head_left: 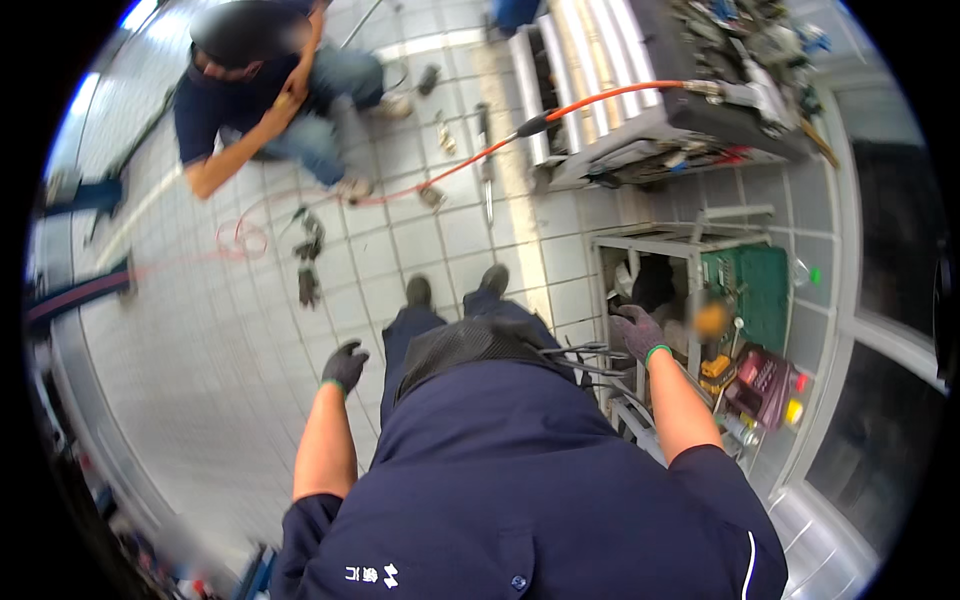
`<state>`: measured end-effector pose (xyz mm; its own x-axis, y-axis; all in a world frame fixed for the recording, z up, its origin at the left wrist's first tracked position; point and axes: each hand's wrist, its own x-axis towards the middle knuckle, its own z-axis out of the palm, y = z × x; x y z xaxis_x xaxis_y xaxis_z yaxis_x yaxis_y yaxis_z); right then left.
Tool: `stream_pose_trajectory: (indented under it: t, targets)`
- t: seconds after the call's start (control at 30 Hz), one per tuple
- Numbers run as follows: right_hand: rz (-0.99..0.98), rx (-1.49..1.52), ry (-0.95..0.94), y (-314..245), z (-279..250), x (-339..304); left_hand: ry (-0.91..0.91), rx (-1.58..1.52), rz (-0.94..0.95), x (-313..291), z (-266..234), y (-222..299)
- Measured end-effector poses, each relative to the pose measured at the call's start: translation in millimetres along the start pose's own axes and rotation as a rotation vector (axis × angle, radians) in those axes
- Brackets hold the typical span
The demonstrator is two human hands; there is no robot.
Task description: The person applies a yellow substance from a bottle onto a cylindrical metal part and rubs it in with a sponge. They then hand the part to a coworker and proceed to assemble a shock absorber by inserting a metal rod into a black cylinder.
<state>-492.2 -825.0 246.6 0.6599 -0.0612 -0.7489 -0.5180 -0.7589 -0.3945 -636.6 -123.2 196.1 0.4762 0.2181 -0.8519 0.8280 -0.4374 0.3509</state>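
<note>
My left hand (345,367), in a dark work glove, hangs beside my left thigh over the tiled floor. Its fingers are loosely apart, and nothing shows in them. On the other side, my right hand (638,334) wears a greyish-purple glove with a green cuff. It reaches over the near side of a grey metal-framed cart (650,243), fingers stretched out, with no object visible in them. Dark items and a white piece lie inside the cart, partly hidden. A yellow-and-black cordless power tool (716,374) stands near my right forearm, beside a dark red container (762,378).
A person (250,110) crouches at the far left. An orange air hose (590,100) runs from the tool cabinet (640,130) across the floor. Dark gloves (308,285) and a long metal tool (486,165) lie on the tiles. A green case (765,290) stands by the wall.
</note>
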Motion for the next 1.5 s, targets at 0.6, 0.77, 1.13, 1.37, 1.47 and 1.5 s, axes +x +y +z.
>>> stream_pose_trajectory:
  t: [0.6,0.77,1.13,1.37,1.47,1.5]
  targets:
    - [0.792,0.426,0.273,89,372,-441,-0.408,0.236,0.698,48,64,438]
    - [0.969,0.57,0.076,131,497,-494,-0.511,0.399,0.489,34,118,348]
    - [0.755,0.904,0.66,307,431,-541,-0.62,0.695,0.334,-53,283,213]
    - [0.956,0.942,0.687,410,450,-637,-0.66,0.922,0.675,-142,479,217]
    - [0.983,0.973,0.613,426,468,-642,-0.668,1.025,0.979,-220,586,239]
    - [0.955,0.965,0.631,438,465,-646,-0.681,0.989,1.113,-249,622,248]
